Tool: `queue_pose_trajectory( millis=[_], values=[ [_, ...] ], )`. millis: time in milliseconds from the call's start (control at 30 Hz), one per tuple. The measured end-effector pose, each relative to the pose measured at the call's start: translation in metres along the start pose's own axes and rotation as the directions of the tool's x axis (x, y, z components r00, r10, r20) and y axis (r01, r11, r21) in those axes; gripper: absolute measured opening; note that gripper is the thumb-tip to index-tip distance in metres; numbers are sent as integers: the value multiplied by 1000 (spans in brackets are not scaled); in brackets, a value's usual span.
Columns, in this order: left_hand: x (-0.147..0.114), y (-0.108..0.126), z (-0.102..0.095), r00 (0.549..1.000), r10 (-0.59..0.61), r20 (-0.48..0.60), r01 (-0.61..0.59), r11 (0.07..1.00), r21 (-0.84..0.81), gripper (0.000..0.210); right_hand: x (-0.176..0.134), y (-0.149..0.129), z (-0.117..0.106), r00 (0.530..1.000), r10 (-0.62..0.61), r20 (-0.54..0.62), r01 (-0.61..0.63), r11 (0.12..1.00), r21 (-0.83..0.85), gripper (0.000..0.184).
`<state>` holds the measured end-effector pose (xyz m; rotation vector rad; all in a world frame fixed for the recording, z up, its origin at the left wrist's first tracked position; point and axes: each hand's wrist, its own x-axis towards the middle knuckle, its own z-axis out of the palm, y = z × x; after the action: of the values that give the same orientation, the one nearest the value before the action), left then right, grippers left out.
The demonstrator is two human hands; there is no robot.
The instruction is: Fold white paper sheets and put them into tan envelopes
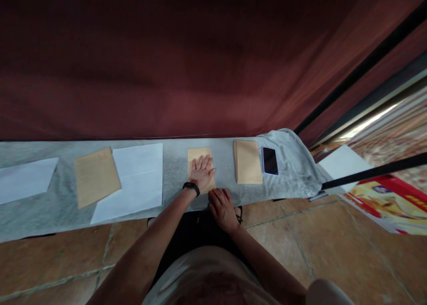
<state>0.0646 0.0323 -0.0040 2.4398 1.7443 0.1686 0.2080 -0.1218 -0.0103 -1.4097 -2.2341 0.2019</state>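
My left hand (pixel 201 172), with a dark band on its wrist, lies flat on a brown paper envelope (pixel 199 152), fingers stretched out. The palm and fingers cover much of that envelope. At the near edge of the cloth-covered bench, my right hand (pixel 223 207) rests with its fingers laid over the edge, beside the envelope's lower right corner; I cannot tell whether it touches the paper. To the right sits a small stack of brown envelopes (pixel 249 163). Farther left, another brown envelope (pixel 95 176) partly overlaps white paper (pixel 142 176).
A phone (pixel 270 161) lies right of the stack on the grey cloth (pixel 176 171). More white paper (pixel 25 180) is at the far left. A dark red curtain (pixel 167 73) hangs behind the bench. A red and yellow box (pixel 390 202) and black bars (pixel 376 167) stand right.
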Motion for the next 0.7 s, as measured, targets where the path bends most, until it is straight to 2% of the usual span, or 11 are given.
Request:
queue_pose_trajectory(
  millis=[367, 533, 700],
  values=[
    [-54, 8, 5, 978, 205, -29, -205, 979, 7, 57, -1, 2, 4, 999, 2, -39, -1, 999, 33, 43],
    [-69, 8, 2, 970, 227, -85, -229, 973, -12, 54, -1, 2, 4, 999, -7, -48, 10, 999, 42, 44],
    [-78, 4, 2, 972, 216, -90, -218, 976, -5, 54, 0, 2, 2, 998, -15, -55, 17, 999, 50, 43]
  ],
)
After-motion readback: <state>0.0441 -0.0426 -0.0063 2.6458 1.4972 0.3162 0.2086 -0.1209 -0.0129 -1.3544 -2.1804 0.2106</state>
